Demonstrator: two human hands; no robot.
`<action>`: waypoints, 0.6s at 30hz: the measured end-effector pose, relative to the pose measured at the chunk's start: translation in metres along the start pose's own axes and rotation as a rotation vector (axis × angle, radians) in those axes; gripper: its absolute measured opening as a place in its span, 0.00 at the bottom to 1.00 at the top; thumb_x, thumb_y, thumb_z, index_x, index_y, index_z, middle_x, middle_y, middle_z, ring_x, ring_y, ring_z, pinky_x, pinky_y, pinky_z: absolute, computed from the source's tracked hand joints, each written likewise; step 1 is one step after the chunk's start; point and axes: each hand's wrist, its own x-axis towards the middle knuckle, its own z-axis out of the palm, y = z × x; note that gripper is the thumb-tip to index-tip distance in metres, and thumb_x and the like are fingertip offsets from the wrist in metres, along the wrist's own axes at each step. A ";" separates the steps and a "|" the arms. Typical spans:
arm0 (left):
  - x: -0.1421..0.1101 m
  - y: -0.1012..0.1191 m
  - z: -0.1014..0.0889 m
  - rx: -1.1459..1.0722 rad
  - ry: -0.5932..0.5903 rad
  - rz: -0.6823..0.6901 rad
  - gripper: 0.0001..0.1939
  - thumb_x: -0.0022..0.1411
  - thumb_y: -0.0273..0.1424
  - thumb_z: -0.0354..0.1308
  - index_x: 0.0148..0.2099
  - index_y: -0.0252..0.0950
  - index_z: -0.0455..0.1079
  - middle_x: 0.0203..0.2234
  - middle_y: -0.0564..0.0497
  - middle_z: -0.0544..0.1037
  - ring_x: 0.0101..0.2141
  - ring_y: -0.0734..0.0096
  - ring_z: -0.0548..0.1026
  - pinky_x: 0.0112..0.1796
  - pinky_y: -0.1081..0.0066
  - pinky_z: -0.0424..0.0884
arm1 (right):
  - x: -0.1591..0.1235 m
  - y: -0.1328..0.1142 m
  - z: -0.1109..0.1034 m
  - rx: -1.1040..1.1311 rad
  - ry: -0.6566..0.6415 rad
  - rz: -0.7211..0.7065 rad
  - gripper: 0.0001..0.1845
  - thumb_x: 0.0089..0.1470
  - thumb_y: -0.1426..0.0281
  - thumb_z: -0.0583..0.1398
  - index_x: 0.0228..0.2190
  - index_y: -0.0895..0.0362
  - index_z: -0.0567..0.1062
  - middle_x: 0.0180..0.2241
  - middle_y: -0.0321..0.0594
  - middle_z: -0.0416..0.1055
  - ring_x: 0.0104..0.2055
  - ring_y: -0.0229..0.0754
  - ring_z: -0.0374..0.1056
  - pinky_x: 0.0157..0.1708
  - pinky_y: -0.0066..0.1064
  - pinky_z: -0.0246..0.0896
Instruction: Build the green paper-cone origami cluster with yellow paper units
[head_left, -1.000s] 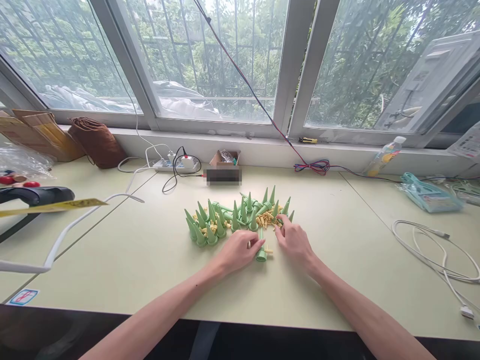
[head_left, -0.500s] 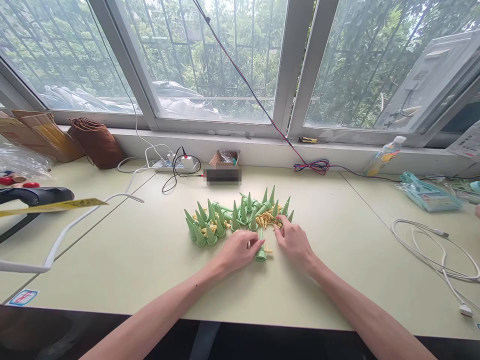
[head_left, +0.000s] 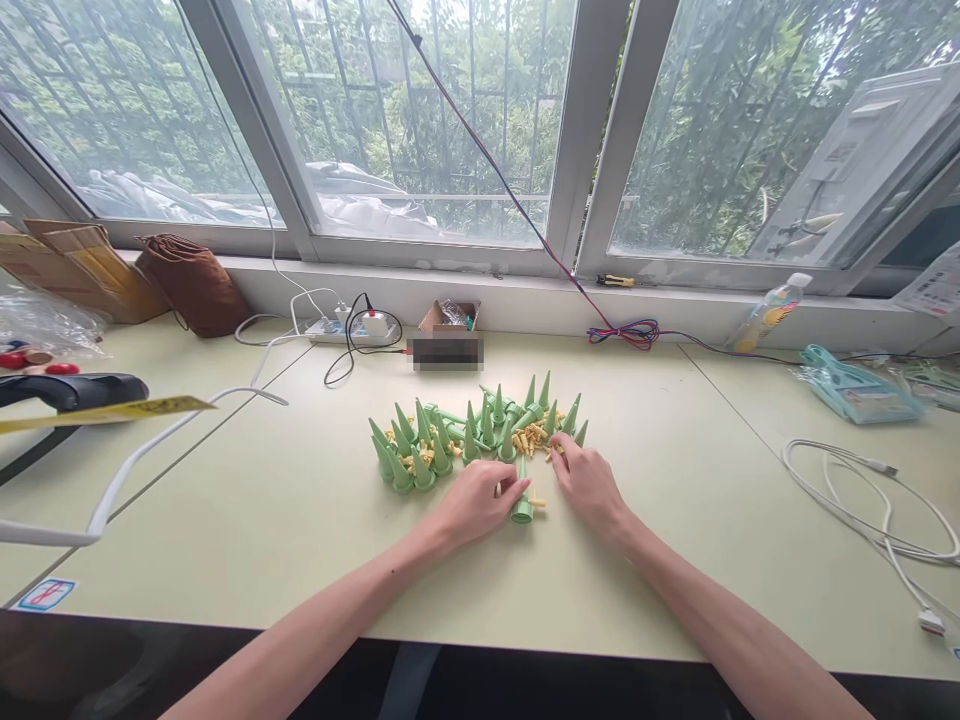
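Note:
My left hand [head_left: 486,496] is closed on a green plastic plant-watering spike [head_left: 522,512], its wide round base toward me and its tip pointing away. A small yellow peg [head_left: 538,503] sticks out from the right side of this spike. My right hand [head_left: 587,478] has thumb and index finger pinched at the right edge of a heap of small yellow pegs [head_left: 529,438]; one peg appears to be between the fingertips. Several more green spikes [head_left: 423,470] stand upright behind my hands, with other yellow pegs scattered among them. Some green spikes at the back lie on their sides.
A small open cardboard box [head_left: 450,318] stands behind the spikes, near a power strip [head_left: 352,328] with cables. A white cable [head_left: 862,505] lies coiled at the right. Farther back are a bottle [head_left: 769,315] and a light-blue plastic item [head_left: 859,385]. A brown bag [head_left: 191,285] sits at back left.
My right hand has shifted very slightly, its fingertips drawing closer together at the yellow pegs. The left hand and its spike are in the same place.

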 end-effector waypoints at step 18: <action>0.000 0.000 0.000 -0.020 0.013 0.020 0.21 0.68 0.38 0.51 0.23 0.34 0.66 0.18 0.54 0.69 0.21 0.76 0.60 0.25 0.72 0.55 | 0.000 -0.001 0.000 -0.060 0.004 0.034 0.11 0.66 0.72 0.51 0.44 0.56 0.72 0.24 0.37 0.73 0.27 0.41 0.70 0.28 0.27 0.51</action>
